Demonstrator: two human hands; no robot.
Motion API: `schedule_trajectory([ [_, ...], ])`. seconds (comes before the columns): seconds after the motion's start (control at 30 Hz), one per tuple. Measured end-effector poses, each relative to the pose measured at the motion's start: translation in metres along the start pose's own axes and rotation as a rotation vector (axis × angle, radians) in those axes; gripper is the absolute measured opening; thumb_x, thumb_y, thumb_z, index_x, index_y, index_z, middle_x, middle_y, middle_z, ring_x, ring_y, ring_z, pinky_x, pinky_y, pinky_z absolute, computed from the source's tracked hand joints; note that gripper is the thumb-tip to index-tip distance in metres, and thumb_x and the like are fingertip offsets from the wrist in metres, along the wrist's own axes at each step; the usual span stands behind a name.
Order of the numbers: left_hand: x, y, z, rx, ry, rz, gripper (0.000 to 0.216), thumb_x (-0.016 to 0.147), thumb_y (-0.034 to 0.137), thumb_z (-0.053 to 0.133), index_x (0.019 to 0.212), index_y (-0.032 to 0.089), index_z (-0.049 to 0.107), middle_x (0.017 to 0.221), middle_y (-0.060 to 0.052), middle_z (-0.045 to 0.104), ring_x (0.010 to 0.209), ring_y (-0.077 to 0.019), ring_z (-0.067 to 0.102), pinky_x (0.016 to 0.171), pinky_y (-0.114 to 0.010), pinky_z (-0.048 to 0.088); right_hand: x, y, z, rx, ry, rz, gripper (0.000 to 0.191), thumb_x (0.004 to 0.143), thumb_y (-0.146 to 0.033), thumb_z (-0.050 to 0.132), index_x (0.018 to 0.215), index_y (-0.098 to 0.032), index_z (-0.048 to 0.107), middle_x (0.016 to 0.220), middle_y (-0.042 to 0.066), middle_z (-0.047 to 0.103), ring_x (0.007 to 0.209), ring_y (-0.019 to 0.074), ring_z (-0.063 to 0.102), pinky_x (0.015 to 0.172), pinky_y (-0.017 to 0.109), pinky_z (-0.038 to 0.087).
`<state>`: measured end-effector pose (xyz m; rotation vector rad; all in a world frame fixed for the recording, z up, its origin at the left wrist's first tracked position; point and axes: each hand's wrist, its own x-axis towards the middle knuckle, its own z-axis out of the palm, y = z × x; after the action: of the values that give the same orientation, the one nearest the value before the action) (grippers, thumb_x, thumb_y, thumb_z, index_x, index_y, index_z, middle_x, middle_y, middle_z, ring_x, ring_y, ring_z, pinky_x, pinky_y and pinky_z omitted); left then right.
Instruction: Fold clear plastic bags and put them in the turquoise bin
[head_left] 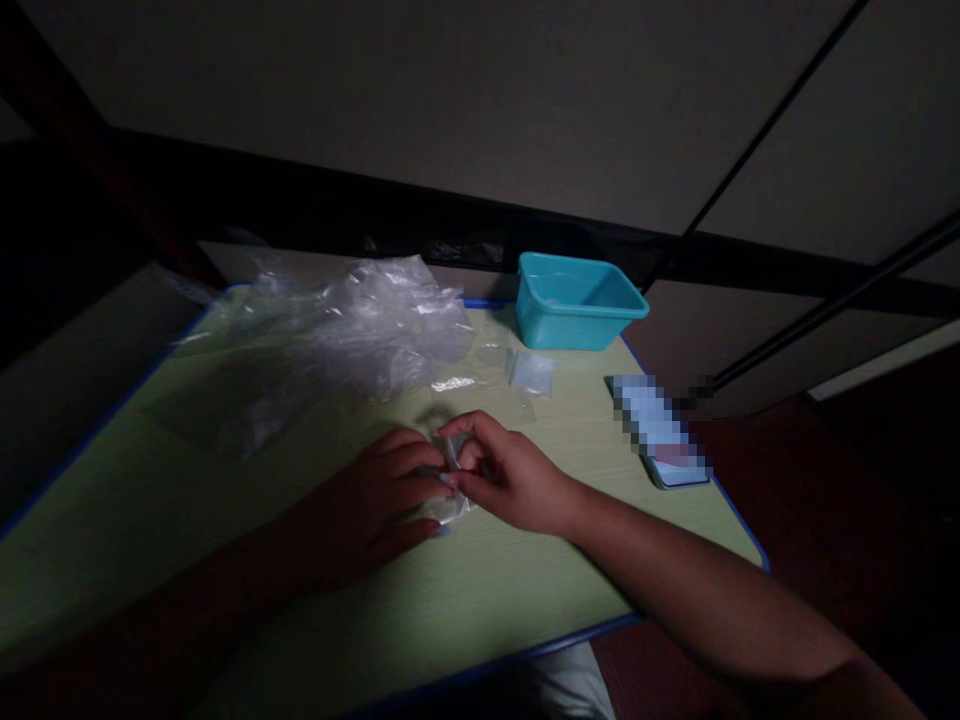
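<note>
Near the middle of the table, my left hand point(394, 485) and my right hand point(510, 470) meet over a small clear plastic bag point(457, 508). The thumb and fingers of my right hand pinch its upper part. My left fingers are bent against its left side, and the thumb lies near its lower edge. Part of the bag is hidden behind my fingers, and I cannot make out its contents. Just beyond my hands lies a small flat whitish packet point(532, 373), apart from both.
A heap of crumpled clear plastic bags point(375, 325) covers the back left of the table point(585, 560). At the back right stands a turquoise bin point(574, 325). A phone point(660, 430) with a blurred screen lies by the right edge. Dark panels rise behind the table.
</note>
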<state>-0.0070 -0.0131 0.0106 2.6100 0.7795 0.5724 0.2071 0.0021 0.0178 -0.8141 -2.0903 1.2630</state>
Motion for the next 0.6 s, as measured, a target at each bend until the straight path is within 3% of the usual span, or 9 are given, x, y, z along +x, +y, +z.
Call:
schedule_trajectory([
  [0.17,0.002,-0.006,-0.002,-0.018,0.212,-0.247,0.037,0.095,0.042,0.035,0.083,0.02,0.063,0.09,-0.004,0.059,0.09,-0.0217,0.049,0.083,-0.037,0.037,0.0,0.0,0.001,-0.086,-0.007,-0.014,0.049,0.083,-0.015,0.057,0.127,-0.019,0.037,0.072,-0.006,0.05,0.06,0.0103,0.049,0.056,0.022,0.038],
  [0.3,0.007,-0.007,0.001,0.052,0.232,-0.328,0.037,0.093,0.039,0.038,0.077,0.018,0.064,0.087,-0.005,0.059,0.086,-0.0218,0.05,0.082,-0.04,0.036,0.0,-0.001,0.003,-0.19,-0.011,-0.026,0.057,0.083,-0.016,0.057,0.134,-0.02,0.033,0.078,-0.003,0.054,0.064,0.0117,0.051,0.06,0.024,0.042],
  [0.47,0.015,-0.001,0.004,0.026,0.226,-0.361,0.034,0.091,0.033,0.039,0.075,0.019,0.066,0.085,-0.005,0.061,0.088,-0.0224,0.052,0.084,-0.042,0.036,0.001,0.001,0.006,-0.257,-0.038,-0.124,0.078,0.083,-0.015,0.056,0.147,-0.021,0.013,0.079,-0.002,0.057,0.069,0.0135,0.054,0.068,0.027,0.044],
  [0.6,0.018,0.0,0.006,0.021,0.236,-0.398,0.035,0.089,0.036,0.041,0.07,0.019,0.066,0.083,-0.005,0.06,0.085,-0.0227,0.052,0.083,-0.044,0.037,0.001,0.003,0.007,-0.313,-0.049,-0.185,0.084,0.082,-0.02,0.06,0.149,-0.021,0.009,0.078,-0.002,0.058,0.069,0.0138,0.053,0.071,0.028,0.043],
])
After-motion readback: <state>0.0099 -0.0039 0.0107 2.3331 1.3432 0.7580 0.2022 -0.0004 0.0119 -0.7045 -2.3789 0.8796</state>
